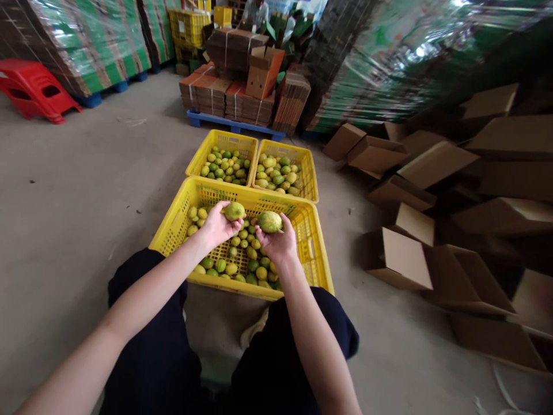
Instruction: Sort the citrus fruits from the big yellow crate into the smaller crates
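Observation:
My left hand is closed around a yellow-green lemon, which shows between thumb and fingers. A larger mottled lemon rests in the curled fingers of my right hand. Both hands are held above a big yellow plastic crate in front of my knees. Inside it, yellow and green lemons lie in loose groups, with the slatted bottom showing between them. My forearms and hands cover part of the crate.
Beyond it stand two smaller yellow crates of lemons. Open cardboard boxes are heaped on the right. Flattened cartons sit on a blue pallet. A red stool stands left; people are partly visible at the back.

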Motion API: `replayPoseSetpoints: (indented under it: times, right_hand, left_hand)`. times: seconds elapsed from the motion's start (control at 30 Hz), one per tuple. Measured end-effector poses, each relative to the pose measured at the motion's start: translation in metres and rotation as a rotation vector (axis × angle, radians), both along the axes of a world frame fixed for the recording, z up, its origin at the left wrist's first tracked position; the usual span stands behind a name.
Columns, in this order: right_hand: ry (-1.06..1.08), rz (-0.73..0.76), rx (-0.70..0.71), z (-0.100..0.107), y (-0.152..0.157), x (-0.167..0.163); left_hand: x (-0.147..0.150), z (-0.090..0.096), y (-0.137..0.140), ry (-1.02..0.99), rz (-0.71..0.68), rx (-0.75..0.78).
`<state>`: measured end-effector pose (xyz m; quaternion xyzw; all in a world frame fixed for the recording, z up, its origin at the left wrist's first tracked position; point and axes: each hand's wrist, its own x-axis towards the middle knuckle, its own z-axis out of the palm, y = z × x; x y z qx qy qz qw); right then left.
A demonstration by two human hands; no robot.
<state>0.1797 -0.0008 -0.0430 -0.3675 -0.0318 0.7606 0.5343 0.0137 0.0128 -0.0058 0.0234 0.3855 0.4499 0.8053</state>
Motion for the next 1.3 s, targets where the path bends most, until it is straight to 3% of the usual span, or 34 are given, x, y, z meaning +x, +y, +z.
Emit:
replayPoseSetpoints:
  times: [0.1,0.17,0.23,0.3,0.4,0.5,0.6,0.77,0.9,1.0,1.1,1.23,1.3]
  right_hand:
    - [-0.241,-0.136,0.145,0.002,-0.005,-0.006]
    - [-0.485,-0.374,0.377,0.007,-0.011,-0.009]
    - [-0.708,-0.555,0.600,0.013,-0.018,-0.011]
    - [-0.844,-0.585,0.723,0.019,-0.023,-0.010]
    - [-0.938,-0.509,0.778,0.023,-0.027,-0.008]
    - [-0.915,-0.452,0.795,0.025,-0.026,-0.007]
    - [-0.740,-0.380,0.799,0.029,-0.024,-0.006]
    - [-0.468,-0.206,0.634,0.026,-0.018,-0.005]
    - [-0.500,-0.081,0.570,0.012,-0.017,-0.010]
    - [-0.569,-0.127,0.546,0.005,-0.018,-0.014]
    - [-0.504,-0.184,0.503,0.005,-0.019,-0.017]
    - [-0.331,-0.136,0.445,0.009,-0.016,-0.020]
    - [-0.262,-0.168,0.351,0.009,-0.012,-0.021]
  left_hand:
    - [0.008,0.002,-0.008,0.145,0.144,0.169]
    - [0.012,0.007,-0.015,0.284,0.284,0.419]
    - [0.012,0.012,-0.021,0.391,0.331,0.644]
    - [0.011,0.018,-0.025,0.443,0.311,0.732]
    - [0.009,0.023,-0.028,0.446,0.286,0.715]
    - [0.007,0.022,-0.026,0.400,0.210,0.739]
    - [0.001,0.019,-0.019,0.276,0.156,0.664]
    - [-0.002,0.014,-0.007,0.137,0.107,0.455]
    - [0.006,0.003,-0.009,0.131,0.008,0.460]
    - [0.012,-0.009,-0.012,0.190,-0.009,0.528]
    - [0.014,-0.017,-0.014,0.266,0.038,0.551]
    - [0.016,-0.013,-0.014,0.255,-0.016,0.527]
    - [0.016,-0.008,-0.013,0.228,-0.046,0.487]
